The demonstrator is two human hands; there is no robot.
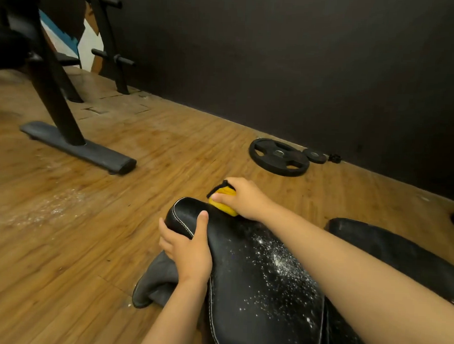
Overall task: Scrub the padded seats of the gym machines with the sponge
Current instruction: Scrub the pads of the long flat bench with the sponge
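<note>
Running to a dark wall (pixel 305 57), wood floor (pixel 169 155) lies under the black, white-flecked seat (pixel 254 278); a plate (pixel 279 157) lies by the wall. The left hand (pixel 187 251) clasps the seat's left edge; right hand (pixel 245 199) grasps the yellow sponge (pixel 226 210) at its far tip.

A large black weight plate (pixel 279 157) was spotted flat on the wooden floor (pixel 169 147), well beyond the fingers of the right hand (pixel 245 199). A smaller plate (pixel 314 155) was laid just beside it, near the dark wall (pixel 279 56). Far left of the fingers of the left hand (pixel 187 251), a machine's base foot (pixel 77 147) was planted. White powder (pixel 53 207) was scattered nearer.
</note>
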